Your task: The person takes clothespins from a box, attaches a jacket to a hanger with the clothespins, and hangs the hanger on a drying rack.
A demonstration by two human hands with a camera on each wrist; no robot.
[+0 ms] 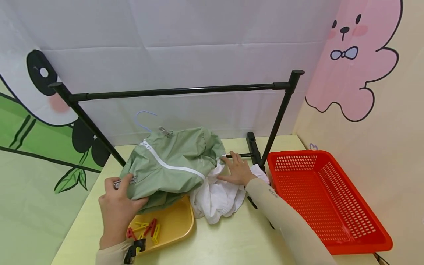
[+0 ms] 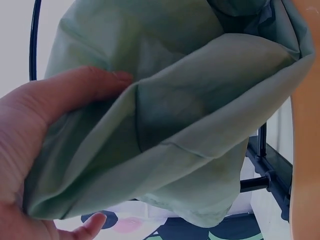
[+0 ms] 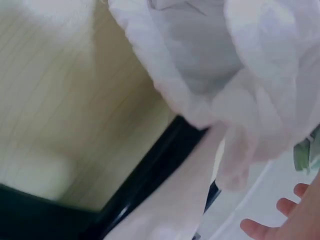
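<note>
A light green jacket (image 1: 175,158) with a white zipper hangs bunched in front of the black rack, a lavender hanger hook (image 1: 144,121) rising behind it. My left hand (image 1: 117,206) grips the jacket's left edge beside a metal clip (image 1: 134,180); in the left wrist view, the thumb lies against the green fabric (image 2: 200,100). A second metal clip (image 1: 164,131) shows at the top. My right hand (image 1: 236,169), fingers spread, is by the jacket's right side, above a crumpled white garment (image 1: 216,200). In the right wrist view, those fingers (image 3: 287,206) are apart from the white cloth (image 3: 270,65).
A black garment rack (image 1: 185,90) spans the table. Beneath the jacket sits a yellow tray (image 1: 180,221) with several red and yellow clothespins (image 1: 152,227). To the right stands a red perforated basket (image 1: 318,198). A wall with cartoon figures closes off the back.
</note>
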